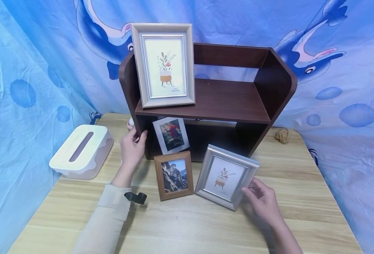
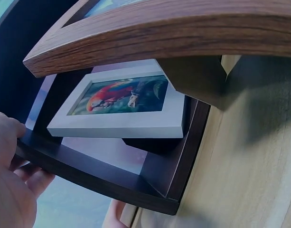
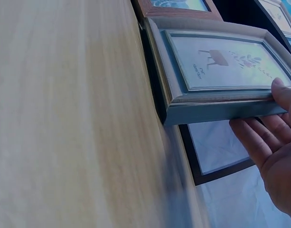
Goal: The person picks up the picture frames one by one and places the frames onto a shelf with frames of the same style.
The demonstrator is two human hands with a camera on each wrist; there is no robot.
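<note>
My left hand (image 1: pixel 132 146) grips the left side panel of a dark brown two-tier shelf (image 1: pixel 225 100), its thumb on the near side and fingers behind. With thumb in front and fingers at the back, my right hand (image 1: pixel 264 201) holds the right edge of a silver picture frame (image 1: pixel 203 180), which leans back, tilted. Beside it a wooden picture frame (image 1: pixel 160 176) with an animal picture stands on the table. A white picture frame (image 1: pixel 171 135) with a red parrot stands on the lower shelf. On the upper shelf, at left, stands a larger beige picture frame (image 1: pixel 136 63).
A white tissue box (image 1: pixel 79 151) sits at the table's left. Some coiled string (image 1: pixel 281 135) lies at the back right. A small white and pink thing (image 1: pixel 131 122) shows partly behind my left hand. A blue dolphin-print cloth (image 1: pixel 47 53) hangs around the wooden table (image 1: pixel 171 229).
</note>
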